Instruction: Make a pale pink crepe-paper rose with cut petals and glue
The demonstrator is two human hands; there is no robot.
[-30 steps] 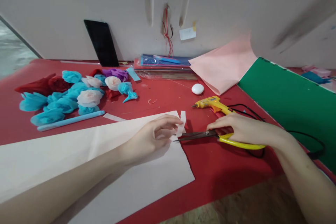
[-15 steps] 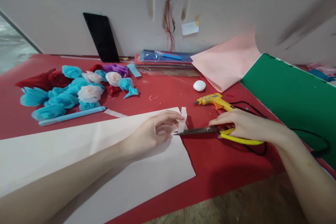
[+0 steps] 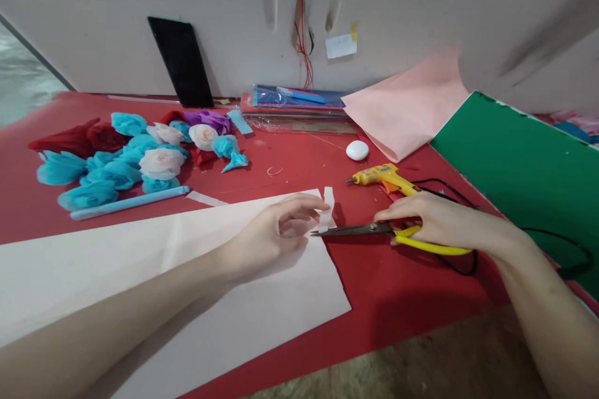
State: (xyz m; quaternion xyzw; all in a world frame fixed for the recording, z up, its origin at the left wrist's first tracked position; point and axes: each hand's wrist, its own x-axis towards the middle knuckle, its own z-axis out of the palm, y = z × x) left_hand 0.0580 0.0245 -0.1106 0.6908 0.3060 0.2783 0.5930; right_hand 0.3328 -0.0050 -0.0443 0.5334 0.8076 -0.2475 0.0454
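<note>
A large pale sheet of paper point(image 3: 281, 312) lies across the table. My left hand point(image 3: 269, 234) is at its right end, fingers curled round the edge and thumb low against the sheet. By its fingertips a narrow strip of the paper point(image 3: 327, 209) sticks up along the cut edge. My right hand point(image 3: 430, 218) grips scissors point(image 3: 360, 230) with yellow handles. Their dark blades point left, close together, with the tips at the paper just below the strip. Part of the far handle is hidden by my fingers.
Behind my right hand lies a yellow glue gun point(image 3: 386, 176) with a black cord, near a white oval object point(image 3: 357, 150). Crepe paper flowers point(image 3: 116, 165) and a blue roll point(image 3: 131, 202) are at left. A green board point(image 3: 519, 181) and pink paper point(image 3: 407, 112) stand right. A black phone or tablet point(image 3: 182, 62) leans behind.
The whole view has shifted very slightly. Both hands, the scissors and the paper strip keep nearly the same places relative to each other.
</note>
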